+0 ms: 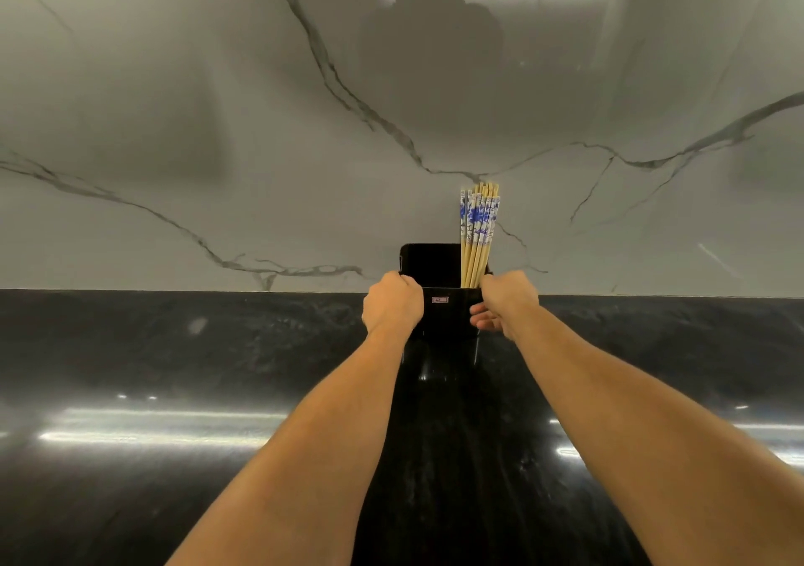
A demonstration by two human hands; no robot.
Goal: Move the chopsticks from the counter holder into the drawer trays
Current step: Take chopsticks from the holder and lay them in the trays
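Chopsticks (478,226) upright in black holder (448,317); left grip (393,302) and right grip (507,304) each grasping one holder side.

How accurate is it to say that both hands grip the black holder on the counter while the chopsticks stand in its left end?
Not quite: the head view shows the chopsticks in the right end of the black holder, by the right hand. It and the left hand do grip the holder on the counter.
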